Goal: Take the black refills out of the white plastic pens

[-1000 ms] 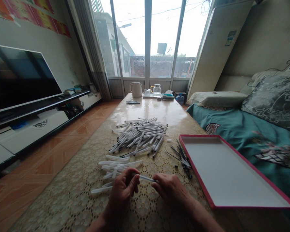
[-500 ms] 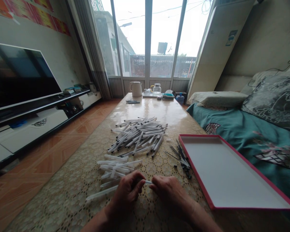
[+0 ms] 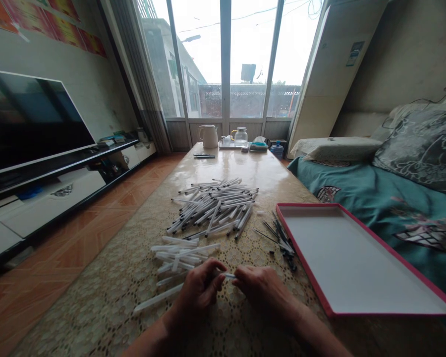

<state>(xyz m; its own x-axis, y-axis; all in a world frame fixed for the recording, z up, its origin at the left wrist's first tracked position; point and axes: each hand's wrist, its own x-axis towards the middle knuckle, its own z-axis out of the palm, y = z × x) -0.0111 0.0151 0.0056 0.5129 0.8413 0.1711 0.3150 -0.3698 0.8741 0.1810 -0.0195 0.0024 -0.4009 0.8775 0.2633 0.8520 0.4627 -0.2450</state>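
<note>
At the lower centre of the frame, a slim pale tube [image 3: 229, 275] is pinched by both the left hand [image 3: 201, 286] and the right hand [image 3: 262, 287], with loose white tubes [image 3: 181, 251] laid beyond the left hand and a pink-rimmed tray [image 3: 357, 263] positioned at lower right.

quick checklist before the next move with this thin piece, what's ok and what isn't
1. Left hand gripping the slim piece: ok, fingers closed on it.
2. Right hand gripping it too: ok, at the other side.
3. Ends of the piece properly fitted: cannot tell, fingers cover them.
4. Translucent tubes well apart from the dark-tipped rods: not ok, the piles nearly meet.
5. Dark thin parts neatly lined up: not ok, jumbled beside the tray.
</note>
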